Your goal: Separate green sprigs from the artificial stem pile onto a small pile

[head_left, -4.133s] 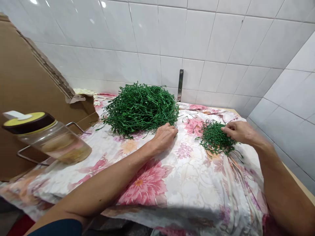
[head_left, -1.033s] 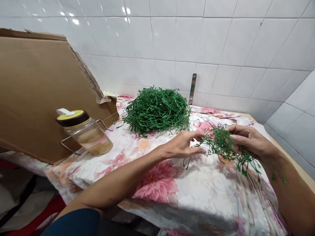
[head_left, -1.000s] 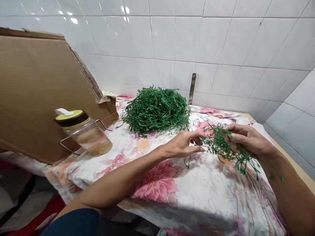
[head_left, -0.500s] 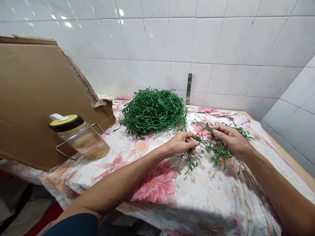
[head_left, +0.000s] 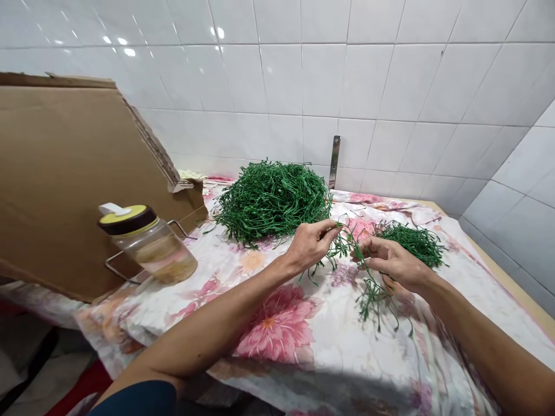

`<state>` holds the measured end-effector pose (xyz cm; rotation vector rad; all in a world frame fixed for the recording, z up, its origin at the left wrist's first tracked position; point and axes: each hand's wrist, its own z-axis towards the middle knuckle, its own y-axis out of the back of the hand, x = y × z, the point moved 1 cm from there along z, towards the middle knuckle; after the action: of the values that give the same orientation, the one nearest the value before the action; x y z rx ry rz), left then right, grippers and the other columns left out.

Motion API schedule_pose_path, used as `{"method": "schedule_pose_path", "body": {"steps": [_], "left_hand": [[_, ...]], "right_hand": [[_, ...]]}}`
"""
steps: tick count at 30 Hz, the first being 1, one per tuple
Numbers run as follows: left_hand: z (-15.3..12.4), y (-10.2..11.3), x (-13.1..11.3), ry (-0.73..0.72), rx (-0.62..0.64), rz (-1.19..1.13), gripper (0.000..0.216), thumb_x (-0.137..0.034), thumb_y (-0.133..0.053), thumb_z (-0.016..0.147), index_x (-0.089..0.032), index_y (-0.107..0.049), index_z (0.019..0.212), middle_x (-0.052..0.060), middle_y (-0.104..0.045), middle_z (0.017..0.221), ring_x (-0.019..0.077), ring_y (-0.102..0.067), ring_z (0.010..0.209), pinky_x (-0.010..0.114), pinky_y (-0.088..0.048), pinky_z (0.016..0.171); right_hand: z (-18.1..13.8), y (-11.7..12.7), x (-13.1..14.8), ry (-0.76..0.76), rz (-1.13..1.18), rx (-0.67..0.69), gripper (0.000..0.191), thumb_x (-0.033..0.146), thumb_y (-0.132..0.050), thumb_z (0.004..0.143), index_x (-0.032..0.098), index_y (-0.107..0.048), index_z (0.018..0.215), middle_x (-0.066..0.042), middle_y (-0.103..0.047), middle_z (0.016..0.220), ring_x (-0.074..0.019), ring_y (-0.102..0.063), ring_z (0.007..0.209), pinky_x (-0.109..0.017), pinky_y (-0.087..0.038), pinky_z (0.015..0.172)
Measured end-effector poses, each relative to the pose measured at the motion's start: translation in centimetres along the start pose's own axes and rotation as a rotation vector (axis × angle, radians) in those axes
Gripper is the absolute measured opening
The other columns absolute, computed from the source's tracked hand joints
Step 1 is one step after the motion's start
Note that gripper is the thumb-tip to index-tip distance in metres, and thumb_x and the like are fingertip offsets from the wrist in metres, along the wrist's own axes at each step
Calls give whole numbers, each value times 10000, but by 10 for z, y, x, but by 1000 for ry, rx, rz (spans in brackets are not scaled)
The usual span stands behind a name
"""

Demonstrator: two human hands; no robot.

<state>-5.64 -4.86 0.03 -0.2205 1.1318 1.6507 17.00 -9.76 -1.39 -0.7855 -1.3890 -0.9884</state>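
Thumb and fingers of my left hand (head_left: 310, 245) pinch some thin green plastic-looking stems (head_left: 340, 245) with small budded tips. Just right of it, my right hand (head_left: 392, 263) is closed on a strand bunch (head_left: 370, 297) of the same kind, whose ends dangle over the cloth. A few strands run between the two hands. Behind my left hand sits a large tangled heap (head_left: 273, 199) of these green stems. A smaller pile (head_left: 411, 244) lies beyond my right hand, partly hidden by it.
A floral cloth (head_left: 277, 329) covers the table. At left, a clear bottle (head_left: 158, 248) with a yellow and black lid leans in front of a cardboard box (head_left: 56, 185). A metal bracket (head_left: 334, 162) stands against the white tiled wall (head_left: 321, 75) at the back.
My right hand has moved slightly left and down with its stems, uncovering more of the small pile. My left hand has risen a little, its pinch now higher. The view has tilted slightly.
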Motion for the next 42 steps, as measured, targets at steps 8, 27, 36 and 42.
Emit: {"method": "schedule_pose_path", "body": {"steps": [8, 27, 36, 42], "left_hand": [[-8, -4, -10, -183, 107, 39, 322, -379, -543, 991, -156, -770, 942, 9, -663, 691, 91, -502, 582, 213, -363, 608], [-12, -18, -2, -389, 46, 186, 204, -296, -613, 963, -173, -770, 923, 53, -742, 794, 156, -572, 720, 297, -460, 714], [-11, -15, 3, -185, 124, 264, 237, -315, -591, 956, -193, -793, 970, 63, -760, 791, 166, -625, 704, 279, -417, 669], [-2, -5, 8, 57, 107, 247, 250, -327, -597, 925, -193, -804, 883, 35, -734, 692, 139, -582, 577, 253, -351, 598]], "right_hand": [[-1, 7, 1, 56, -2, -100, 439, 307, -793, 764, 223, -637, 1166, -102, -663, 1232, -253, -622, 1141, -416, -502, 975], [-2, -8, -3, 170, -580, -364, 313, 428, -724, 841, 197, -688, 1048, -38, -682, 856, -190, -606, 740, -335, -501, 690], [-6, -10, 13, 185, -401, -468, 328, 495, -685, 870, 183, -625, 788, -5, -573, 715, -142, -501, 649, -275, -403, 577], [-11, -4, 16, 248, -346, -581, 323, 510, -720, 862, 194, -664, 902, -43, -672, 780, -180, -640, 667, -303, -515, 607]]}}
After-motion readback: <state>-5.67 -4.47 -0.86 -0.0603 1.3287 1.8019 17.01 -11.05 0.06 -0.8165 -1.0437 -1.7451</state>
